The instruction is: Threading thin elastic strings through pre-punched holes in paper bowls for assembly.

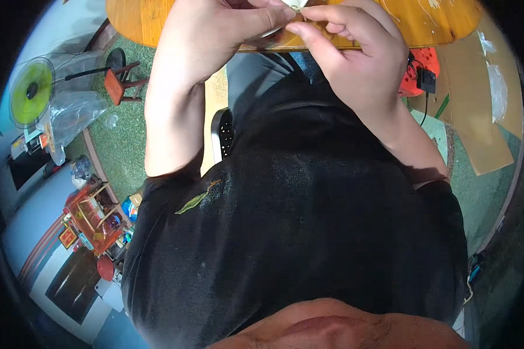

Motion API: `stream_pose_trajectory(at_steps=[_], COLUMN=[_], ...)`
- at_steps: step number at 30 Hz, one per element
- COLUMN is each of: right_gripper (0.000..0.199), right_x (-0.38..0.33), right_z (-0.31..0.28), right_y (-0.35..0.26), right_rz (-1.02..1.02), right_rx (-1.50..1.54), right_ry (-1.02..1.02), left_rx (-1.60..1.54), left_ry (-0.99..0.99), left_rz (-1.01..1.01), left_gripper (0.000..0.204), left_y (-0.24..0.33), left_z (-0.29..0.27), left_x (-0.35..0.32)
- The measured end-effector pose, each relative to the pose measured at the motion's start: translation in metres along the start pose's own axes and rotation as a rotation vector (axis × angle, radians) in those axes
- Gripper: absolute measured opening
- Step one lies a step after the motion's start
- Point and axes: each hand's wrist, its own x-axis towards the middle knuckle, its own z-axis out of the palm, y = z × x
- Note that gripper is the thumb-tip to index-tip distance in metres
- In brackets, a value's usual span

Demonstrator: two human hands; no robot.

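Both hands meet over the wooden table (pixel 140 23) at the top edge of the view. My left hand (pixel 227 23) is closed, its thumb and fingers pinching a small white, rounded piece (pixel 295 3) that the picture's edge partly cuts off. On the other side my right hand (pixel 361 43) curls in, with its index fingertip and thumb close together at the lower edge of that piece. Whatever lies between those two fingertips is too small to make out. Under the fingers is a dark, shiny patch, mostly hidden.
Thin pale strands (pixel 428 17) lie on the table's right part. A red stool (pixel 428 61) holds a black adapter with a cable. Flattened cardboard (pixel 477 128) covers floor at right. To the left are a green-bladed fan (pixel 32 90), a small wooden stool (pixel 119 84) and a red shelf (pixel 96 215).
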Motion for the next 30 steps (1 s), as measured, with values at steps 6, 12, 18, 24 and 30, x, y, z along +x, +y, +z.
stream_pose_trajectory(at_steps=[6, 12, 18, 24, 30], right_gripper=[0.017, 0.011, 0.009, 0.010, 0.011], right_x=[0.000, 0.002, -0.002, -0.001, 0.004], right_z=[0.003, 0.008, 0.014, 0.013, 0.006], right_y=[0.002, 0.002, 0.002, 0.009, 0.015], right_rz=[0.041, -0.008, 0.188, 0.642, 1.084], right_rx=[0.017, 0.016, 0.168, 0.572, 1.036], right_ry=[-0.029, 0.004, -0.009, -0.115, -0.214], left_rx=[0.016, -0.462, -0.429, 0.360, -0.059], left_ry=[0.000, -0.370, -0.237, 0.225, 0.129], left_rz=[0.022, 0.426, 0.539, 0.241, 1.092], left_gripper=[0.026, 0.022, 0.019, 0.017, 0.021], left_y=[-0.002, -0.026, -0.039, -0.007, -0.050], left_z=[0.001, 0.000, 0.006, 0.022, 0.019], left_x=[0.000, 0.014, 0.002, -0.025, 0.010])
